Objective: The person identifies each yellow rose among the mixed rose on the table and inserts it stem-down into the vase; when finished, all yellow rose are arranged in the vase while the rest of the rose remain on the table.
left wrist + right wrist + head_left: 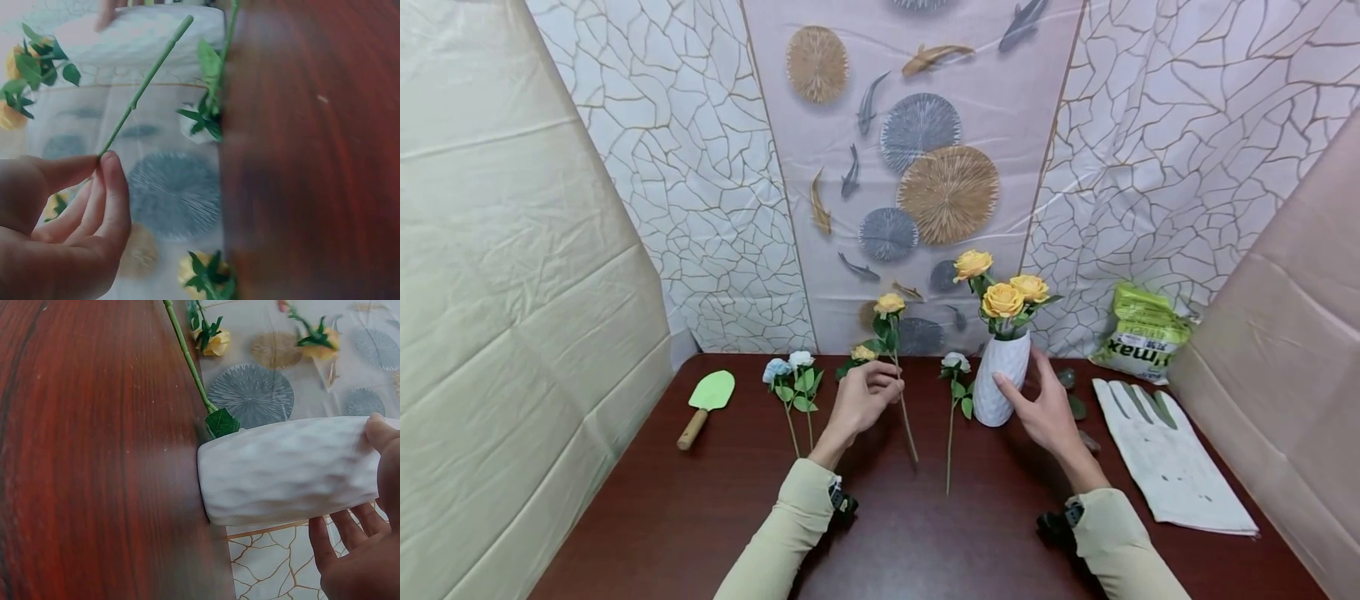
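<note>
My left hand [863, 404] pinches the thin green stem [147, 84] of a yellow rose [889, 304] between thumb and fingertips, bloom up and stem end over the table. On the right, my right hand [1047, 408] holds a white textured vase [294, 472], thumb on the near side and fingers round the far side. Three yellow roses [1003, 300] stand in the vase. Between the hands lies a white rose [956, 362], its stem toward me. Another yellow rose [863, 353] lies behind my left hand, partly hidden by it.
Left of my left hand lie a blue rose [777, 370] and a white one, beside a green trowel [711, 392] with a wooden handle. At right are white gloves [1172, 458], dark stones [1077, 407] and a green-white bag [1142, 333]. Patterned cloth [700, 167] hangs behind the table.
</note>
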Available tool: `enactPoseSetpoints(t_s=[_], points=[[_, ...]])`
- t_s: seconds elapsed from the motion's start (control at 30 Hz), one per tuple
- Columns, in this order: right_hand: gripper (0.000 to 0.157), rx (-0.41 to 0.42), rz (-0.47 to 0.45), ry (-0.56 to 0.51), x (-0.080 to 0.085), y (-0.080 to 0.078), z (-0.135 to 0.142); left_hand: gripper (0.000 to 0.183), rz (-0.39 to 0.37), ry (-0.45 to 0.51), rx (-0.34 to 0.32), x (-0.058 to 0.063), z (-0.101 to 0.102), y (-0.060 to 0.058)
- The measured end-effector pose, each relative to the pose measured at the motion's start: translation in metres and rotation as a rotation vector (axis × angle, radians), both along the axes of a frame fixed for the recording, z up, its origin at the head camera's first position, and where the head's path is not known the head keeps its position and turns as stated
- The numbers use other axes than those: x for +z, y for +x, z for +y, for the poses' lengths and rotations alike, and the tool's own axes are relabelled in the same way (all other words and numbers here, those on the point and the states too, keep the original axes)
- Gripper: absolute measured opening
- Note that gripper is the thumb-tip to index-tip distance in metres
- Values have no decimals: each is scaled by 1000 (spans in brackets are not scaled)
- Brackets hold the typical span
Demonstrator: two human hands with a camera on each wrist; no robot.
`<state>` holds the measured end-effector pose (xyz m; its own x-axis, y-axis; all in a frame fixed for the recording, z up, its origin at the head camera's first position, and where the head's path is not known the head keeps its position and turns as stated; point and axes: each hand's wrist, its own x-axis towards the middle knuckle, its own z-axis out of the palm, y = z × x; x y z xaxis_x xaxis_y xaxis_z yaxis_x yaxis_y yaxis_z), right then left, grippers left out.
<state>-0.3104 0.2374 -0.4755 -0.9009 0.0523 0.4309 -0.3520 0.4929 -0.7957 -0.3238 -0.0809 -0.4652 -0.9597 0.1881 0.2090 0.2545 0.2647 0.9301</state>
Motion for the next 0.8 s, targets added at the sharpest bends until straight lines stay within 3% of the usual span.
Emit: enactPoseSetpoints(t_s=[0.17,0.4,0.6,0.8], points=[[76,24,7,-20,17,12,-8,25,128,93,23,18,12,-3],[75,24,-13,-10,29,22,-14,30,318,370,168,53,37,-6],[75,23,-11,-13,29,22,-13,33,382,546,215,81,61,-8],[76,23,-18,-10,28,21,-13,28,416,598,223,91,84,-16]])
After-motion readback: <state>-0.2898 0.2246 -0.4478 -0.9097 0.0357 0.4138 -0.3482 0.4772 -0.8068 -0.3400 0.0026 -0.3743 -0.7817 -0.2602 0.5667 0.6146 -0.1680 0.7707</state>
